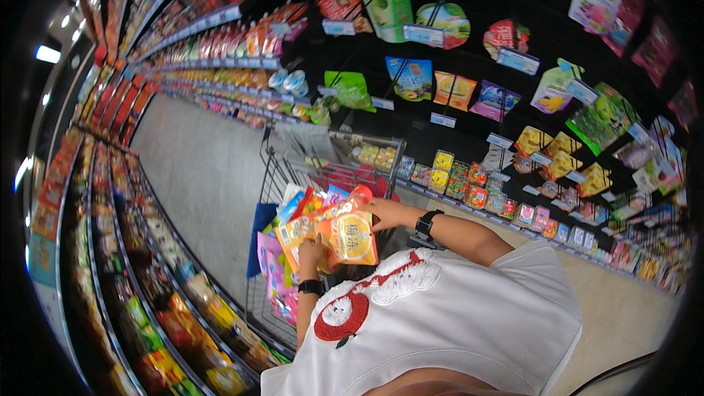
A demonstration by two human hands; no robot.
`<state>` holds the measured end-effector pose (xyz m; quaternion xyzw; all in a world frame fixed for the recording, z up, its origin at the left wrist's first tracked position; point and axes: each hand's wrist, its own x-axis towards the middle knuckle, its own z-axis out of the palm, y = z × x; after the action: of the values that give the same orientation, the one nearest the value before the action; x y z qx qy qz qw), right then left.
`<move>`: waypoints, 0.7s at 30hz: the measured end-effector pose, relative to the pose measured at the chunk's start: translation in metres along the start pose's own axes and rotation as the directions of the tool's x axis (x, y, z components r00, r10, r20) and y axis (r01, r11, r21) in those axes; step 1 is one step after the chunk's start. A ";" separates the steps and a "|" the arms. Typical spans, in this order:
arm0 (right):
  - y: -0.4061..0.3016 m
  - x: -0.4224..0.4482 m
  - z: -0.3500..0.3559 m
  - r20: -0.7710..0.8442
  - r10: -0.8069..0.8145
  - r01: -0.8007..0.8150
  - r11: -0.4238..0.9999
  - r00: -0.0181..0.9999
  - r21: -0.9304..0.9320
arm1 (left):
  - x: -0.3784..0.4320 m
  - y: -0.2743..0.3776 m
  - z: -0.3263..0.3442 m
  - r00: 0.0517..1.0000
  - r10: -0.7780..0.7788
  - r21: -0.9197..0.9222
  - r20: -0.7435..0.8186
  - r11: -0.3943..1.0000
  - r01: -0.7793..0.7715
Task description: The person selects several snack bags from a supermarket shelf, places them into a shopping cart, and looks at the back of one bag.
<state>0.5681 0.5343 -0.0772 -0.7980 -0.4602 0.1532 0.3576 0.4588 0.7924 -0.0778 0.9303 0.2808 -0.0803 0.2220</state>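
My right hand [382, 213] grips the upper right edge of an orange snack pouch [352, 239], whose printed front faces up. Beside it, my left hand [311, 256] holds a yellow-orange snack bag [297, 234], partly overlapped by the orange pouch. Both bags are over a wire shopping cart [272, 176]. Under and around them lie several colourful bags, among them a pink bag [278, 278] at the left. The left thumb and the undersides of the bags are hidden.
Black shelving [467, 137] ahead carries hanging snack pouches, with small boxed sweets [443, 170] on its low ledge. Stocked shelves [132, 264] line the aisle's left side. Grey floor [192, 159] stretches between them. A blue panel [261, 239] hangs on the cart's side.
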 end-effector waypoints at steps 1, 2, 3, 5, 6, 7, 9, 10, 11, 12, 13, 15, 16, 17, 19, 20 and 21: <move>-0.002 0.000 0.000 0.010 0.034 -0.034 0.999 0.999 0.004 | 0.001 0.002 -0.003 0.998 -0.043 -0.021 0.039 0.999 0.044; -0.006 -0.001 0.002 -0.005 0.056 -0.056 0.998 0.998 0.007 | 0.006 -0.007 0.005 0.999 -0.033 0.003 0.002 0.999 0.033; -0.010 -0.002 0.007 -0.014 0.071 -0.071 0.997 0.997 0.010 | 0.010 -0.018 0.012 0.999 -0.030 0.025 -0.041 0.999 0.031; -0.016 -0.009 0.013 -0.093 0.091 -0.092 0.996 0.992 0.000 | 0.007 -0.024 0.021 0.996 -0.022 -0.005 -0.085 1.000 0.021; -0.022 -0.013 0.012 -0.126 0.139 -0.133 0.990 0.982 0.055 | 0.001 -0.022 0.024 0.991 0.036 0.029 -0.126 0.999 -0.033; -0.031 -0.019 0.008 -0.150 0.187 -0.172 0.979 0.971 0.108 | -0.010 -0.010 0.013 0.998 -0.011 -0.075 -0.057 0.997 0.006; -0.031 -0.021 0.014 -0.209 0.229 -0.214 0.973 0.951 0.090 | -0.005 -0.031 0.026 0.994 0.007 -0.113 -0.107 0.993 -0.019; -0.029 -0.021 0.017 -0.267 0.267 -0.255 0.964 0.926 0.081 | -0.006 -0.032 0.025 0.995 0.012 -0.136 -0.098 0.990 -0.026; -0.028 -0.024 0.021 -0.351 0.308 -0.279 0.951 0.884 0.132 | -0.008 -0.032 0.025 0.996 0.015 -0.158 -0.089 0.987 -0.029; -0.028 -0.026 0.024 -0.291 0.405 -0.365 0.913 0.867 0.185 | -0.016 -0.022 0.015 0.996 0.029 -0.162 -0.087 0.986 -0.043; -0.032 -0.026 0.029 -0.223 0.482 -0.436 0.871 0.847 0.229 | -0.016 -0.031 0.014 0.996 0.027 -0.135 -0.081 0.990 -0.038; -0.010 -0.035 0.052 -0.017 0.515 -0.485 0.817 0.857 0.312 | -0.012 -0.025 0.014 0.992 0.075 -0.138 -0.105 0.986 -0.089; -0.015 -0.039 0.058 0.156 0.538 -0.547 0.718 0.829 0.430 | -0.014 -0.026 0.011 0.990 0.071 -0.163 -0.120 0.983 -0.090; -0.020 -0.045 0.062 0.325 0.536 -0.621 0.590 0.779 0.516 | -0.017 -0.023 0.009 0.993 0.059 -0.194 -0.102 0.978 -0.078; -0.022 -0.052 0.073 0.428 0.503 -0.657 0.637 0.751 0.404 | -0.017 -0.024 0.017 0.995 0.045 -0.252 -0.089 0.966 -0.066; -0.024 -0.052 0.077 0.456 0.515 -0.684 0.612 0.726 0.397 | -0.016 -0.029 0.022 0.994 0.049 -0.335 -0.100 0.939 -0.080; -0.031 -0.053 0.077 0.484 0.531 -0.715 0.581 0.696 0.390 | -0.015 -0.032 0.029 0.993 0.054 -0.414 -0.104 0.905 -0.093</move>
<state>0.4765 0.5331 -0.1130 -0.7343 -0.1314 0.5213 0.4145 0.4284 0.7957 -0.1108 0.8737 0.2661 0.0323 0.4060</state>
